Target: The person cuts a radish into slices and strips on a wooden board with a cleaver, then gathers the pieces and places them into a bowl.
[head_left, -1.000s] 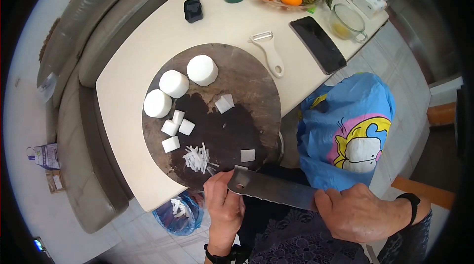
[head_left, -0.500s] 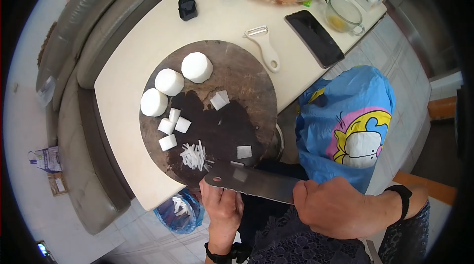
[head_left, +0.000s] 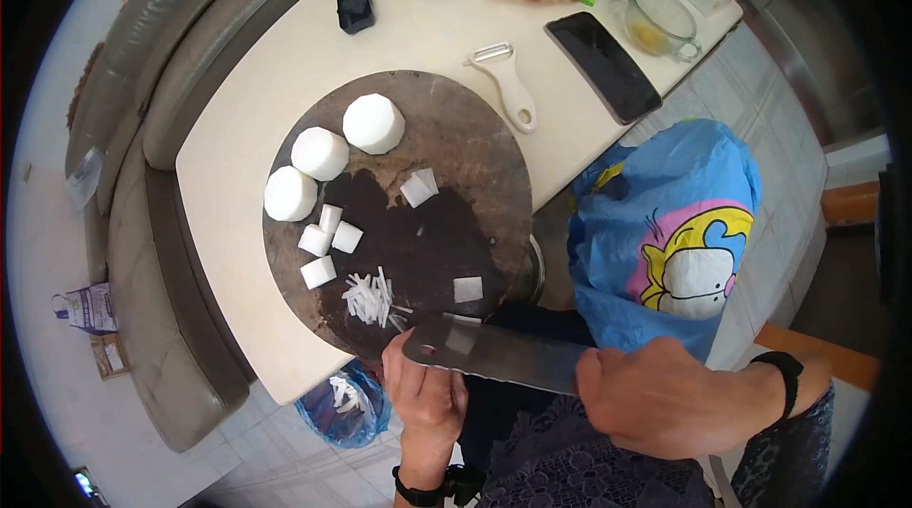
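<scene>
Round board (head_left: 465,142), white sticks (head_left: 367,299), broad cleaver (head_left: 513,357)

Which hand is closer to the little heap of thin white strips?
The left hand: it is just below and slightly right of the white strips in the picture. The right hand is farther off to their lower right, holding the knife.

Board (head_left: 456,118) on table (head_left: 237,128): three chunks (head_left: 319,153) on its far left, cubes (head_left: 347,238) left, shreds (head_left: 367,297) near left! Cleaver (head_left: 503,351) at board's near edge, peeler (head_left: 514,92) off its far right, phone (head_left: 603,66) farther out.
</scene>
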